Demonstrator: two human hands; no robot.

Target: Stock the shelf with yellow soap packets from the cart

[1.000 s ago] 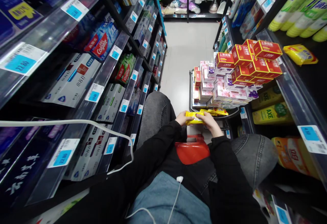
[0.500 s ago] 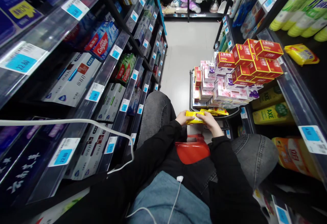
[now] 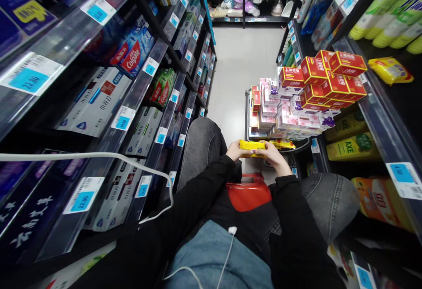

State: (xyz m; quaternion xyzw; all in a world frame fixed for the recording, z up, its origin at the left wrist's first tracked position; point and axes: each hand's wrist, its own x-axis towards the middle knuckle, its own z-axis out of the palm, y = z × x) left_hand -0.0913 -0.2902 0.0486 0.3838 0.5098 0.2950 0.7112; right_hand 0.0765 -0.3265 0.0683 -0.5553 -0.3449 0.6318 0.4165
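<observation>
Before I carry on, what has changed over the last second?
The yellow packet, held between the left hand and right hand, has been turned and raised slightly in the picture, so its print shows less. Both hands kept hold. The red boxes and the pink-and-white boxes stayed put.

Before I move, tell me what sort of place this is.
Most likely a supermarket or similar shop: price labels line the shelf edges, with Colgate packs on one side and AXE bottles on the other.
</observation>
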